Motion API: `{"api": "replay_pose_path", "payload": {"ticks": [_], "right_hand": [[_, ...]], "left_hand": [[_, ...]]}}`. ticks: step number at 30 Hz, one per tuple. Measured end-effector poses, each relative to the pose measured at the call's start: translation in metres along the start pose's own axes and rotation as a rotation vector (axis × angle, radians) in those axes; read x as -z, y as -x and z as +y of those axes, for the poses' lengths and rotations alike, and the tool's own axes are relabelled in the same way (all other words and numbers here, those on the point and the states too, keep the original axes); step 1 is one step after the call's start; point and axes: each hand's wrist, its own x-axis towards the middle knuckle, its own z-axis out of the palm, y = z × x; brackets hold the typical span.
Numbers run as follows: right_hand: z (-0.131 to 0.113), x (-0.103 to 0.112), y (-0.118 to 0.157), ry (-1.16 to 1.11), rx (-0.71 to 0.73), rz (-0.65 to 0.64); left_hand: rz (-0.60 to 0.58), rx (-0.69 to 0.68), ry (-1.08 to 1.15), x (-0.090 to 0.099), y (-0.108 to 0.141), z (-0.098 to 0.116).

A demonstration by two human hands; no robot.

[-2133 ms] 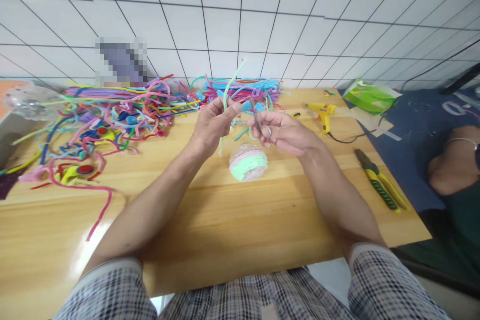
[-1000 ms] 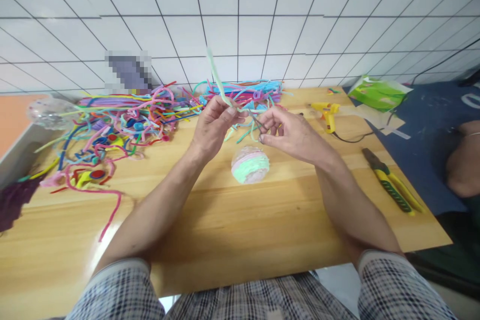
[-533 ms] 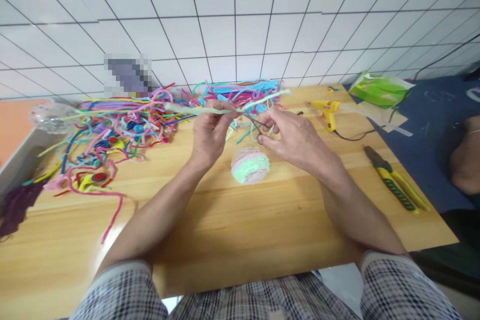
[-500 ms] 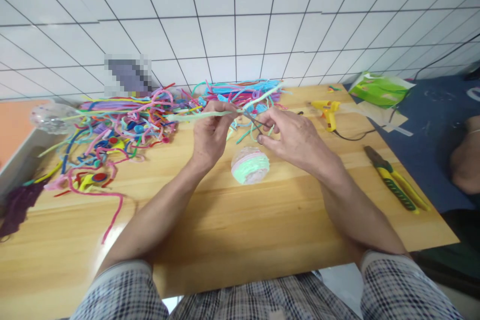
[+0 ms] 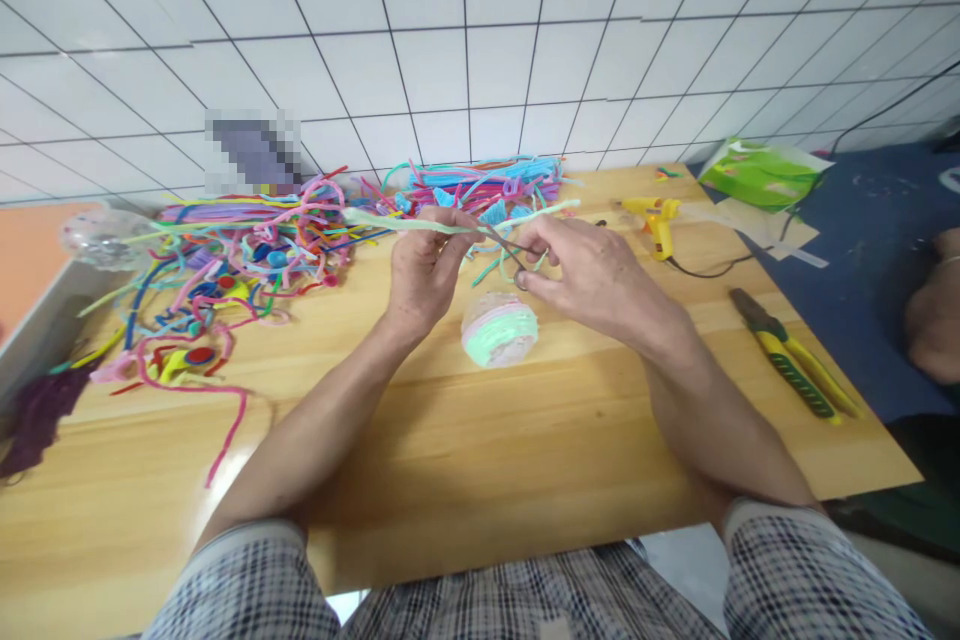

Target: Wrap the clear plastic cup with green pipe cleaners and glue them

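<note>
My left hand [image 5: 426,272] is closed on a pale green pipe cleaner [image 5: 375,221], pinching it between thumb and fingers. The strand runs out to the left of the hand and another stretch slants off to the right. In my right hand [image 5: 581,265] is a pair of scissors [image 5: 508,245], with thumb and fingers at the handles and the blades against the pipe cleaner beside my left fingertips. Whether the blades have cut through, I cannot tell. Below the hands, a ball wrapped in mint green and pink strands [image 5: 499,330] rests on the wooden table [image 5: 480,460].
Tangled coloured pipe cleaners [image 5: 247,260] cover the back left, and a bundle [image 5: 487,182] lies by the tiled wall. To the right are a yellow glue gun [image 5: 654,220], yellow-green pliers [image 5: 791,360] and a green packet [image 5: 761,172]. Another person's limb shows at the far right edge.
The right-hand stretch of the pipe cleaner has dropped from a steep slant to a flatter one. Both hands stay almost in place, with the scissors still at the strand.
</note>
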Motion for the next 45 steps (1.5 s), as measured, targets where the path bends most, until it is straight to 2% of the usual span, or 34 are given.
{"api": "replay_pose_path", "payload": {"ticks": [8, 21, 35, 41, 45], "right_hand": [[0.000, 0.003, 0.000, -0.013, -0.012, -0.010], [0.002, 0.003, 0.000, -0.012, 0.010, -0.007], [0.011, 0.001, -0.003, -0.096, 0.010, -0.039], [0.016, 0.003, -0.004, -0.170, 0.003, -0.088], [0.018, 0.004, -0.006, -0.206, 0.001, -0.111]], "left_hand": [[-0.026, -0.033, -0.036, 0.002, -0.003, 0.002], [-0.108, 0.170, 0.186, 0.002, -0.008, -0.002], [-0.212, 0.157, 0.256, 0.006, -0.014, 0.000], [-0.262, 0.231, 0.320, 0.007, -0.016, -0.003], [-0.282, 0.220, 0.321, 0.008, -0.017, -0.004]]}}
